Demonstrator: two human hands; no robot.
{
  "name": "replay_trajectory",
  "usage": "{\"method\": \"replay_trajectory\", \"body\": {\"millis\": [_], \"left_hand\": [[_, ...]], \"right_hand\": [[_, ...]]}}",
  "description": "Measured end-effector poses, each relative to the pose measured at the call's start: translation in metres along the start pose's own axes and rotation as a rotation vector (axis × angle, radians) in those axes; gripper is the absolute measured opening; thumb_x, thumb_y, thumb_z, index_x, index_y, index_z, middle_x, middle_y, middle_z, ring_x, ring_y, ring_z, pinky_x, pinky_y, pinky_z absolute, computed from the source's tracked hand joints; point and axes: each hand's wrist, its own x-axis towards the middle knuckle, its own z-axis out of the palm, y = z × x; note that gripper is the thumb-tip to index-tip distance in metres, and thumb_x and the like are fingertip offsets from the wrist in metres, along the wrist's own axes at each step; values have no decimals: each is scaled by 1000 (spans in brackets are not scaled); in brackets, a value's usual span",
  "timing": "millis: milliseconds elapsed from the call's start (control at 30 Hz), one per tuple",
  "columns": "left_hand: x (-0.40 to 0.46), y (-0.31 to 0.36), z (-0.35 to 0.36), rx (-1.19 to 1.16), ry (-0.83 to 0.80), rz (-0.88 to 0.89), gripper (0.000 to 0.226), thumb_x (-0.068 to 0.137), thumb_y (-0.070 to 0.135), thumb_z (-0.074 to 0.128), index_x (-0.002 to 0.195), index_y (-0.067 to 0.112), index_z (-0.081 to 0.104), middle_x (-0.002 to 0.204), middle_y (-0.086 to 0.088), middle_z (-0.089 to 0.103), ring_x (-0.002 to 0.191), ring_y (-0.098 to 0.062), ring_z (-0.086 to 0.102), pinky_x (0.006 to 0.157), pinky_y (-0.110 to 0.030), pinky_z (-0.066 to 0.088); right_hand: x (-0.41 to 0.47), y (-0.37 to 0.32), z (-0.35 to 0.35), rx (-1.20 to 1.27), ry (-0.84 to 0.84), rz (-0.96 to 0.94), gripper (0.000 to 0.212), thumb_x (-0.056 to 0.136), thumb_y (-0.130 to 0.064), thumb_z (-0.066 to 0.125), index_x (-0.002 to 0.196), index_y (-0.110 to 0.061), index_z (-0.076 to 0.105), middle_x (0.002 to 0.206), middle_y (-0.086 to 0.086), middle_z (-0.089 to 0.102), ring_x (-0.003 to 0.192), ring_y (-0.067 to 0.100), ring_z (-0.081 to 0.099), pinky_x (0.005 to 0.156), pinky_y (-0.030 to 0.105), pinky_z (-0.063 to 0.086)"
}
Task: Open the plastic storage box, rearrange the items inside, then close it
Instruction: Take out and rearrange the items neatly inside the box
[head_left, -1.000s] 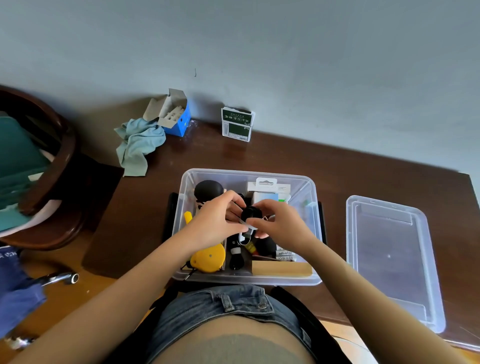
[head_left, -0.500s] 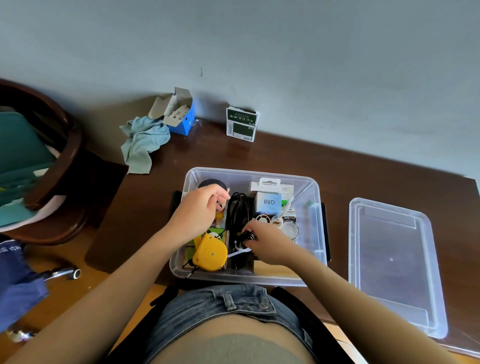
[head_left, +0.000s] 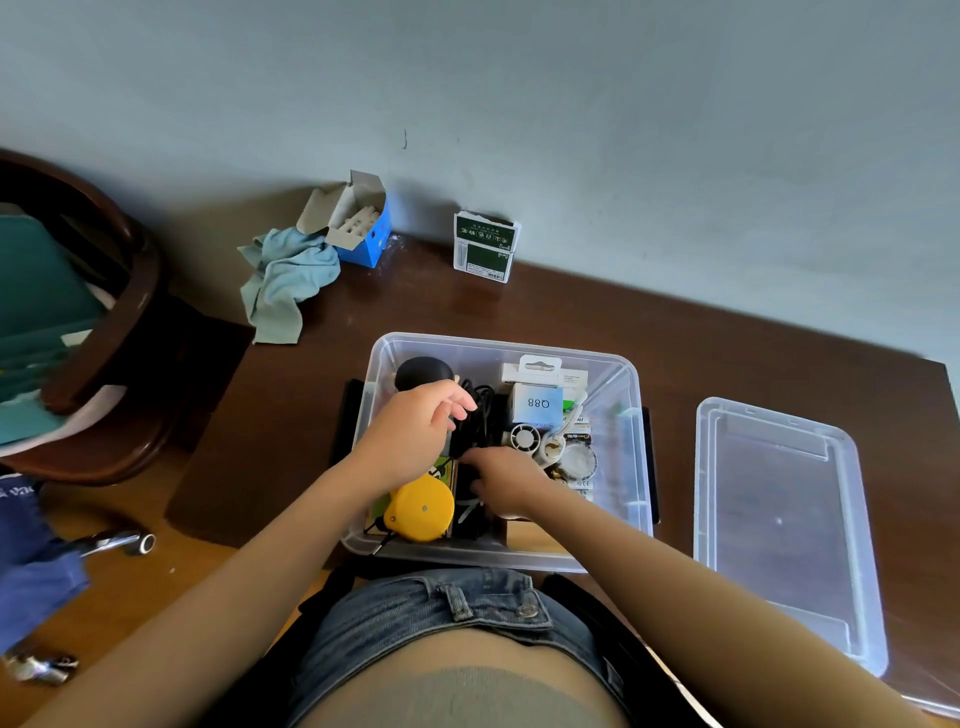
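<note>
The open storage box (head_left: 621, 415) sits at the worktop's near edge, lid (head_left: 779, 525) flat beside it. Both hands are inside: left hand (head_left: 415, 431) hovers with fingers loosely curled, right hand (head_left: 506, 480) curls onto the black cable bundle (head_left: 480, 410), grip unclear.

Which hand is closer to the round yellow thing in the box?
Left. The left hand hovers just above the yellow tape measure; the right hand is beside it, over the black cables.
</note>
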Motion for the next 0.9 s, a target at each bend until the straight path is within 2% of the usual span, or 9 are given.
{"method": "replay_trajectory", "body": {"millis": [67,133,233,400,500,633,800,900], "left_hand": [[1,1,3,-2,-16,5,35,100,7,30,108,19,62,101,4,64,90,-6,60,69,-9,40],[1,1,5,11,-30,21,35,100,7,30,108,19,62,102,3,64,90,-7,60,69,-9,40],[1,2,5,21,-53,49,35,101,8,30,108,20,62,103,2,64,92,-8,60,72,-12,42],[1,-4,2,19,-66,39,34,101,9,31,108,20,62,99,4,64,90,-5,59,70,-11,41],[0,-6,3,36,-94,39,32,100,9,33,110,21,62,100,4,64,91,-4,57,77,-18,46],[-2,-9,3,103,-146,22,31,102,14,34,115,20,61,110,0,65,101,-13,58,86,-30,48],[-6,-10,5,318,-397,42,20,98,25,50,115,22,60,114,4,61,104,-14,56,89,-36,48],[-7,-8,4,391,-440,57,29,92,34,59,118,23,56,119,4,58,108,-14,54,92,-37,47]], "right_hand": [[1,3,1,-74,-59,-34,49,95,-9,41,143,-18,36,129,14,55,114,34,53,87,39,47],[1,2,3,-127,-105,-39,50,93,-5,42,142,-14,34,119,18,58,107,37,55,75,37,45],[2,-4,3,-256,-86,-46,36,88,-2,50,123,-6,43,106,16,59,98,36,58,64,36,41],[1,-11,3,-383,26,-13,21,89,-2,51,109,-8,54,105,11,63,96,32,62,63,33,41],[0,-12,4,-409,67,30,16,90,-5,52,104,-9,58,102,9,65,92,28,62,61,31,38],[2,-19,4,-389,76,77,12,90,-10,50,99,-11,58,96,6,65,77,24,57,49,27,30],[3,-22,5,-429,47,108,16,90,-8,48,101,-10,59,97,5,63,88,23,63,58,28,38],[2,-20,5,-432,35,82,18,91,-12,47,106,-10,58,80,4,55,77,23,58,50,27,34]]}}
